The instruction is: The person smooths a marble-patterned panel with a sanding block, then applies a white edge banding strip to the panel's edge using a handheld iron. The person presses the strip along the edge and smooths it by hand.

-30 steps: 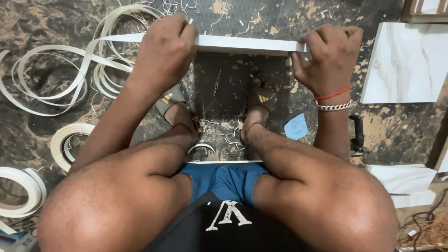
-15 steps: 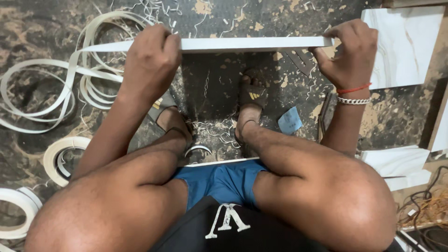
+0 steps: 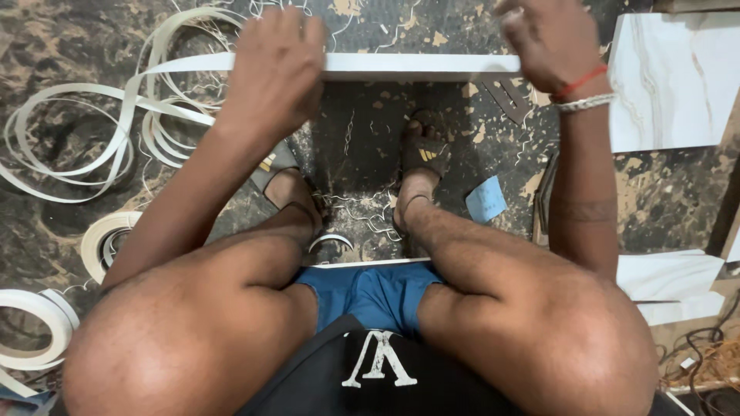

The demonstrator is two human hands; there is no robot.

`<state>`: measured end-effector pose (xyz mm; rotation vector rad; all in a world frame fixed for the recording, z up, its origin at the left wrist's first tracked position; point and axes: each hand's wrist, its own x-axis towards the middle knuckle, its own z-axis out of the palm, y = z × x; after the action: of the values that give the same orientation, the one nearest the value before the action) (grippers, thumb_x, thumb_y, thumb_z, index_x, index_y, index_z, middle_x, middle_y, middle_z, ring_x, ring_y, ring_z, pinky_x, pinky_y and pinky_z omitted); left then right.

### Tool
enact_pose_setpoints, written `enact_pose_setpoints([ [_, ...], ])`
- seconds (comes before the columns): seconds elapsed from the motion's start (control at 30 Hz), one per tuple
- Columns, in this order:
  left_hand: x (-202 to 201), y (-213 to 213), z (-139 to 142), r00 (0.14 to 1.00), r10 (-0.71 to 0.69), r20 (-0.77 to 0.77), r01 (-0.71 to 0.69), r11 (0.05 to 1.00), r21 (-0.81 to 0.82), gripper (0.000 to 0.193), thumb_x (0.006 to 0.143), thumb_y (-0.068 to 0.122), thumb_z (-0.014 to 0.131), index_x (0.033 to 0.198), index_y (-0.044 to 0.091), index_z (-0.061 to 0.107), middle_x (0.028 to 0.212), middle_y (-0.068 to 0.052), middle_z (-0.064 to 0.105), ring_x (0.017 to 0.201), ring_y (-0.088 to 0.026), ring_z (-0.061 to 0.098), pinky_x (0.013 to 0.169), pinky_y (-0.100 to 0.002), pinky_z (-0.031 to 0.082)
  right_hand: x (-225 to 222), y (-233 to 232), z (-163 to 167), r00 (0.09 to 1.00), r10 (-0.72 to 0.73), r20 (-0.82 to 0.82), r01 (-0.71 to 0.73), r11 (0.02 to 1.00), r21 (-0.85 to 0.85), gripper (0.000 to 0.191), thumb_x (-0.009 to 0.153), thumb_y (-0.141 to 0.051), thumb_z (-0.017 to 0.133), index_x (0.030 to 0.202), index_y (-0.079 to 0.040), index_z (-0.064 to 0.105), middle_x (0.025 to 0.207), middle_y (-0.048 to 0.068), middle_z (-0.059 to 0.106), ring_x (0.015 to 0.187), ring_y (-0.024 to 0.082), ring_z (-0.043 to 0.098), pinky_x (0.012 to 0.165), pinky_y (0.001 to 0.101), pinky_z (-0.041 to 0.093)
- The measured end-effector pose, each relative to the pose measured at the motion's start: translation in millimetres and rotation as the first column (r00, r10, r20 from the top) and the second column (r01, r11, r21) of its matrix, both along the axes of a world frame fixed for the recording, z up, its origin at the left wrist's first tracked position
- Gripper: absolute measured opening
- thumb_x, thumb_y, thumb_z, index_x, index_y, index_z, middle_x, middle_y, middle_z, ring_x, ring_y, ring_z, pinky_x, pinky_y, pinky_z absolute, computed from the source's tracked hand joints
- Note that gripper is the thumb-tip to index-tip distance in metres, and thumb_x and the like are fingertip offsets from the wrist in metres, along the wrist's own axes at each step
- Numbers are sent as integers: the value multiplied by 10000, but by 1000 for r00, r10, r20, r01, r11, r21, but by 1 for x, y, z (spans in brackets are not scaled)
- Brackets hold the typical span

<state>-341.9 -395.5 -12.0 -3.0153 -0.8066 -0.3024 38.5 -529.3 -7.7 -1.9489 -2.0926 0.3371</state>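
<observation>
A long white board (image 3: 408,67) lies edge-on across the top of the head view, above my sandalled feet (image 3: 422,154). My left hand (image 3: 274,73) lies over its left part with the fingers draped across the top edge, pressing it. A white edging strip (image 3: 185,65) runs left from under that hand into loose loops (image 3: 92,131) on the floor. My right hand (image 3: 547,46) is at the board's right end, blurred, with curled fingers; its grip is unclear. A red thread and a metal bracelet (image 3: 586,96) circle that wrist.
Rolls of white edging strip (image 3: 108,239) (image 3: 31,331) lie at the left on the dark speckled floor. Pale marble-pattern panels (image 3: 671,77) (image 3: 671,289) sit at the right. A blue scrap (image 3: 486,200) lies by my right foot, and cables (image 3: 705,362) at lower right.
My left hand has gone from a closed grip to fingers spread over the board. My right hand has shifted at the right end and is now blurred. The view moved slightly.
</observation>
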Motion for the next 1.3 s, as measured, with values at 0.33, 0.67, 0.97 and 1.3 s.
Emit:
enact_pose_setpoints([
  [0.33,25,6,-11,925,9,380,109,951,-288,720,967,688,692,1282,61,531,1153,-124,602,1035,-279,610,809,-451,477,2,17,-15,979,-168,-118,138,964,-228,731,1176,-602,212,1256,-75,713,834,139,693,886,361,701,842,501,537],
  [0.67,60,-13,-19,990,-93,104,107,984,-145,539,965,445,674,1337,70,570,1156,-190,605,966,-305,585,725,-448,438,-88,57,-2,996,-2,94,-8,994,110,816,1096,-748,448,1372,-3,632,1206,281,672,1092,456,626,899,568,481],
  [0.97,90,-20,-20,991,-68,117,101,947,-304,607,720,438,774,1201,84,663,1158,-214,623,1085,-430,522,897,-578,365,-148,76,-26,997,58,-55,-36,944,328,747,937,-432,558,1561,-42,428,1558,231,446,1454,431,411,1216,529,332],
  [1.3,53,-9,21,985,170,-18,-169,960,-223,668,850,590,722,1205,32,627,1141,-194,616,1126,-370,581,1108,-628,327,-61,21,15,920,-209,332,191,978,88,987,942,-877,208,1650,-205,355,1715,167,215,1575,382,127,1234,638,110],
])
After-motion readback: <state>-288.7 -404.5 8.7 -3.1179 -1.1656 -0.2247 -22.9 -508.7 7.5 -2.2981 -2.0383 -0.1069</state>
